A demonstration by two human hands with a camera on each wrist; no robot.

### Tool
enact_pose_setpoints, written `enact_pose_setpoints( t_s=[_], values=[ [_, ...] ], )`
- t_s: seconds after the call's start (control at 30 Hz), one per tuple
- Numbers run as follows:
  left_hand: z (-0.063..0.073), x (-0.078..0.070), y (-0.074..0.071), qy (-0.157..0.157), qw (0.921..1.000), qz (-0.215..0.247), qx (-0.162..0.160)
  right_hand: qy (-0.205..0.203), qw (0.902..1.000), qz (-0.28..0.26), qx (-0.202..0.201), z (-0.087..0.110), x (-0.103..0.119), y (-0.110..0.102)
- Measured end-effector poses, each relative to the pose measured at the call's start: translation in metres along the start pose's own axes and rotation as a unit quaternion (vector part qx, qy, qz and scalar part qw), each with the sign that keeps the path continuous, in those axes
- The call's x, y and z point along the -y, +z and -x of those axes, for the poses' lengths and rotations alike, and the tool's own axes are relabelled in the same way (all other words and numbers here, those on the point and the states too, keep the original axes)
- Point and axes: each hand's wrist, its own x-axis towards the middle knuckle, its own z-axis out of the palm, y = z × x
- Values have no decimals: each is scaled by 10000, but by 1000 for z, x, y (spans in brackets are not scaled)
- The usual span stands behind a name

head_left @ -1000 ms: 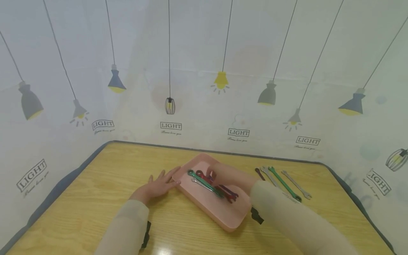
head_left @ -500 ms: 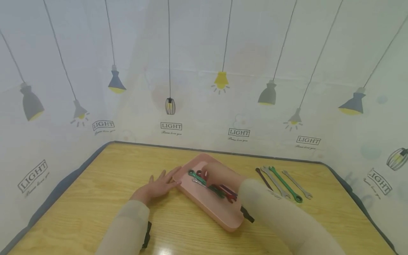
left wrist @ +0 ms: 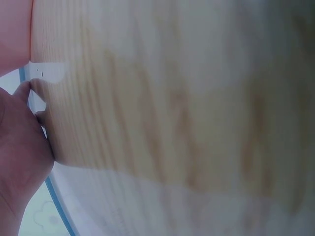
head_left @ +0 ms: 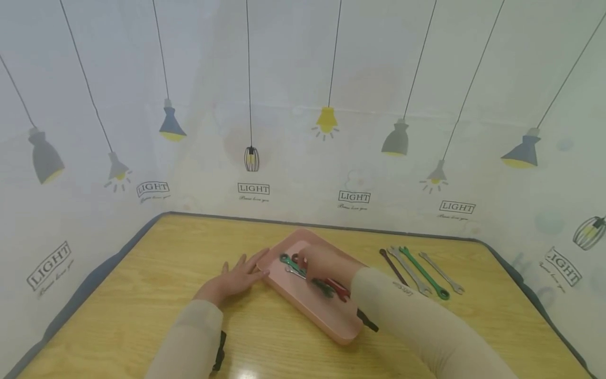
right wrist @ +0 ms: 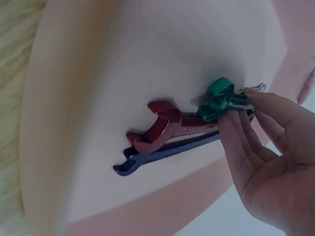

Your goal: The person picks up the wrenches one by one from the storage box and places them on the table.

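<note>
I am holding my right hand (head_left: 326, 262) narrow inside the pink tray (head_left: 303, 313), thumb and fingers pinching the green wrench (right wrist: 219, 104) partway along its handle. Its ring end is poking out to the left of my grip, and its forked end is showing on the opposite side. A thin silver wrench (head_left: 296, 272) is lying right alongside, running under the same fingers; I can't really tell whether I am gripping it too, since my own hand is blocking the view. Just beside my fingers, the red wrench (right wrist: 174, 129) and the blue wrench (right wrist: 167, 152) are lying next to each other, both passing behind my hand.

Left of that grip, my left hand (head_left: 232, 279) is resting on the wooden table (head_left: 265, 342), fingers spread wide, their tips touching the tray's rim.

Right of my pinching hand, outside the tray, four more wrenches are lying in a row: a dark red wrench (head_left: 394, 267), a large silver wrench (head_left: 411, 272), a second green wrench (head_left: 423, 271) and a short silver wrench (head_left: 442, 273). My right sleeve (head_left: 407, 305) is getting in the way there, hiding the dark red one's near end. A black strap (head_left: 366, 320) is showing below that wrist. Well beyond both hands, a white wall (head_left: 293, 79) is standing behind the table, showing printed lamps (head_left: 326, 120).
</note>
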Motion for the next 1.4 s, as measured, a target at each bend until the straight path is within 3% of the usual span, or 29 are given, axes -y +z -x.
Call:
enact_pose_setpoints(
  t_s=[0.23, 0.77, 1.13, 1.4],
  values=[
    [-2, 0, 1, -75, 10000, 0, 24, 30, 9999, -147, 58, 3, -5, 2],
    [1, -3, 0, -69, 10000, 5, 44, -293, 9990, 315, 87, 12, -14, -4],
    [-1, -1, 1, -148, 9998, 97, 54, -18, 9983, 487, 330, 13, -20, -5],
    [-1, 2, 2, 5, 9998, 180, 25, 15, 9975, 524, 481, 17, -25, -4]
  ],
)
